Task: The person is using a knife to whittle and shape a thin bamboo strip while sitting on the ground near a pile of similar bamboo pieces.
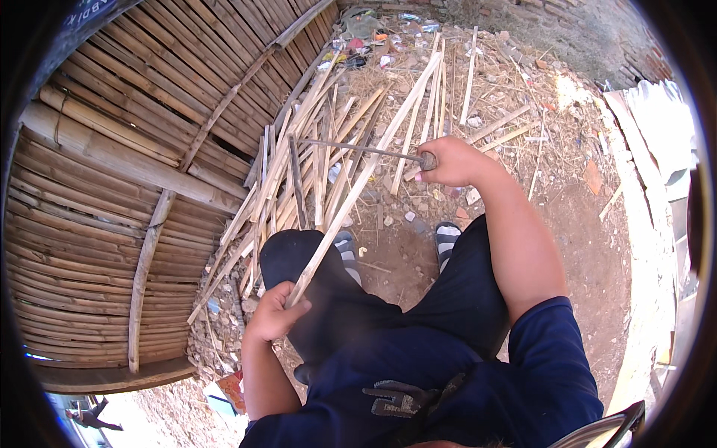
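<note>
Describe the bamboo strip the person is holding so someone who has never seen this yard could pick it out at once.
Start at the heap of split bamboo lying on the dirt beside the slatted bamboo wall. One long pale strip rises diagonally from the left hand across the heap. Unlike the loose strips around it, it is gripped at its near end and is the longest.

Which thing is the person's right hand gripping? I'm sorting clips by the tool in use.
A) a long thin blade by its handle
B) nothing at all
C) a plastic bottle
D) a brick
A: the right hand is closed around the handle of a long thin blade that reaches out to the left over the pile of bamboo strips, while the left hand holds one bamboo strip.
</note>
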A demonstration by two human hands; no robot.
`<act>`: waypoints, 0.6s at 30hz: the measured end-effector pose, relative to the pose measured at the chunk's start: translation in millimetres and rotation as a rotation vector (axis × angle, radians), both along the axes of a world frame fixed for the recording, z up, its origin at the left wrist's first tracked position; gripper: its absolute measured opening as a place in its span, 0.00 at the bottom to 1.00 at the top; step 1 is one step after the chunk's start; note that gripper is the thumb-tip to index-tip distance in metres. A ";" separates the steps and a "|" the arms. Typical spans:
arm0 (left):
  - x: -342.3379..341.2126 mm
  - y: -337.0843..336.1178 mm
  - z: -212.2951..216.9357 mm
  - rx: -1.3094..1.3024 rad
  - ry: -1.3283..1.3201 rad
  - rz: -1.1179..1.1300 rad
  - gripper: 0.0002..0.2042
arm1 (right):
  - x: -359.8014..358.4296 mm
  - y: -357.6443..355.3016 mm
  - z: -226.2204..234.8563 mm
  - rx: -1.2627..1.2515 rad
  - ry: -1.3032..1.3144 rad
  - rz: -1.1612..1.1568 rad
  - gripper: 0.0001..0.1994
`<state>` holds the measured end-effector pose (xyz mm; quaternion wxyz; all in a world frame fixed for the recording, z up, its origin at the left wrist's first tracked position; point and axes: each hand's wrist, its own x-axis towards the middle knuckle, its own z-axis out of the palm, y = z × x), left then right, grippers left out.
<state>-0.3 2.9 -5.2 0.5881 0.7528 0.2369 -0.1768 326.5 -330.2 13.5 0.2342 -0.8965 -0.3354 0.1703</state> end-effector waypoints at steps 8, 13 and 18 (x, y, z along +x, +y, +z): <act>-1.4 0.3 0.2 -0.009 0.005 0.008 0.07 | -25.0 26.6 13.4 -0.064 0.010 0.193 0.27; 3.1 -4.3 6.7 -0.007 0.022 0.007 0.07 | 12.2 -5.5 -8.2 0.013 -0.081 -0.155 0.27; 4.6 -4.4 7.1 0.018 0.036 -0.015 0.07 | 17.0 -16.7 -17.2 0.077 -0.116 -0.162 0.25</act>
